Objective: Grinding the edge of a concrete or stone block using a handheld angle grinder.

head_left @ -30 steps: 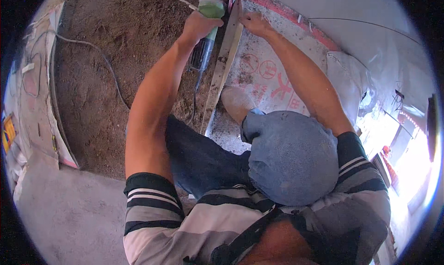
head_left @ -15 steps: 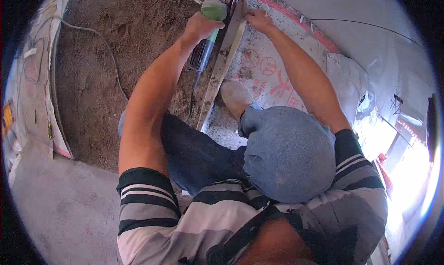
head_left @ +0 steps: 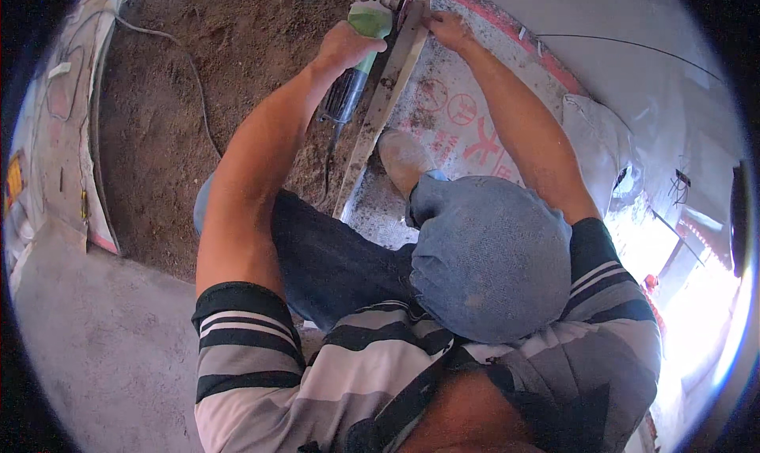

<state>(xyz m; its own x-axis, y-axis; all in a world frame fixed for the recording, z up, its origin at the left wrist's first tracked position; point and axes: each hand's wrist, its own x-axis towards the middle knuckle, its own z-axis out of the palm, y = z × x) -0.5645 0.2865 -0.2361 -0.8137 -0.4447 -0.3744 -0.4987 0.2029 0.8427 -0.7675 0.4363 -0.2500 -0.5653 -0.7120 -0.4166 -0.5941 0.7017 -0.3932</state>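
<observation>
My left hand point(head_left: 348, 46) is wrapped round the body of a green and black angle grinder point(head_left: 370, 19). The grinder's disc point(head_left: 406, 6) meets or nearly meets the far part of a long, narrow tile strip point(head_left: 388, 97) that slants away from me. On the strip's right edge, close to the disc, my right hand point(head_left: 449, 29) grips it with bent fingers. Under the strip's right side lies a pale board point(head_left: 451, 128) with red print. My shoe point(head_left: 401, 156) rests on that board beside the strip. Where exactly the disc touches is too small to tell.
Brown sandy soil point(head_left: 158, 136) spreads left of the strip. A grey cord point(head_left: 190, 61) runs across it. Boards point(head_left: 67, 152) stand along the left rim, grey concrete floor point(head_left: 119, 326) lies at lower left. A thin dark rod point(head_left: 617, 45) and a pale sack point(head_left: 590, 128) are at right.
The view has shifted slightly, so most things sit a little differently in it. Both hands keep their holds, and the grinder stays at the far part of the strip.
</observation>
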